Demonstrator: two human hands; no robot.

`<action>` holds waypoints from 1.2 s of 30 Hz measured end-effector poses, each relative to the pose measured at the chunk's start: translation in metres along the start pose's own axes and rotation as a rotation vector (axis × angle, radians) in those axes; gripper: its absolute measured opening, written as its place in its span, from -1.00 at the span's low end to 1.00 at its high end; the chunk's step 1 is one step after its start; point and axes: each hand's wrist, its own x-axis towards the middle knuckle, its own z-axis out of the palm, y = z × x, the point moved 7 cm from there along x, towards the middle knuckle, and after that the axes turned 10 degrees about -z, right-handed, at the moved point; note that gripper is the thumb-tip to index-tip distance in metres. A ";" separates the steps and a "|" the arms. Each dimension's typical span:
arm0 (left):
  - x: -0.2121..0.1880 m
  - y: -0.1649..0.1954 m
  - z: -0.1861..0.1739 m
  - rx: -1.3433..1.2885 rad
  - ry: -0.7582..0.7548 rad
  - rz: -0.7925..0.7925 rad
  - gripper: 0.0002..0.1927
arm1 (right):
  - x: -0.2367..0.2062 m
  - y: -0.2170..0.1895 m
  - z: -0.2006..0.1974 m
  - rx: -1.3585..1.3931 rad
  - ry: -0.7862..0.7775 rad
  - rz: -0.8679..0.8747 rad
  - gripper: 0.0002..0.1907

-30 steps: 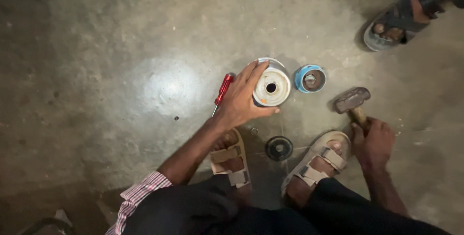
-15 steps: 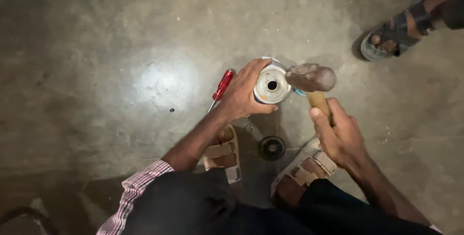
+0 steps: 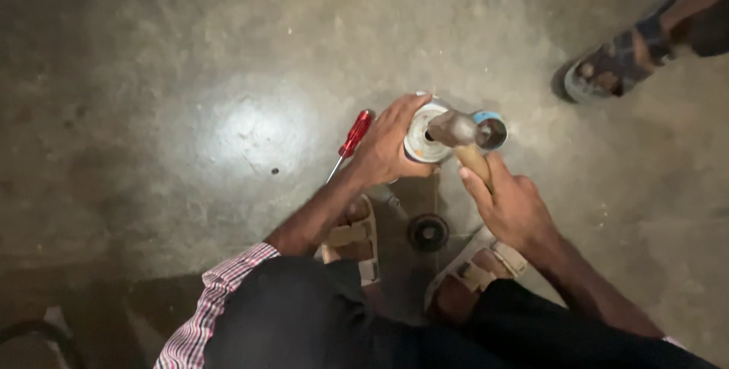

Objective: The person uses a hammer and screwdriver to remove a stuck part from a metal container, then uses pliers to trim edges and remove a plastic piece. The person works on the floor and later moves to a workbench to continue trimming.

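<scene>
Head view looked straight down on a person squatting on a bare concrete floor (image 3: 152, 50). Their left hand (image 3: 391, 149) was curled over the near rim of a round white metal housing (image 3: 422, 141) with a dark centre hole, fingers wrapped part way round it and pressing it to the floor. Their right hand (image 3: 510, 206) was closed in a full fist round the wooden handle of a hammer (image 3: 459, 132), whose steel head lay right over the housing's centre; whether the head actually touched the housing could not be told, since that part was slightly blurred.

Just behind the hammer head sat a small blue-rimmed round part (image 3: 492, 130), close against the housing on its right side. A red-handled screwdriver (image 3: 351, 141) lay on the floor just left of the left hand, its shaft running down behind the wrist. Between the person's two tan sandals (image 3: 357, 240) a dark bearing-like ring (image 3: 428, 232) rested on the floor (near, but clear of, both hands). The left forearm came out of a pink checked sleeve (image 3: 213, 308), and dark trousers filled the bottom edge. At the upper right, well apart, another person's foot in a dark sandal (image 3: 615, 61) stood on the floor.
</scene>
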 end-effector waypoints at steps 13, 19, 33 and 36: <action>-0.003 0.004 -0.006 0.007 0.001 0.038 0.17 | -0.001 -0.007 -0.001 0.081 0.080 -0.042 -0.56; -0.001 0.004 -0.007 0.012 -0.015 0.001 0.17 | -0.004 -0.003 -0.002 0.047 0.023 0.066 -0.59; -0.002 0.003 -0.004 0.052 -0.004 0.013 0.19 | -0.006 -0.016 -0.011 0.006 0.075 -0.046 -0.55; -0.003 0.004 -0.002 0.055 -0.017 -0.007 0.18 | -0.009 -0.016 -0.011 -0.047 0.044 -0.056 -0.56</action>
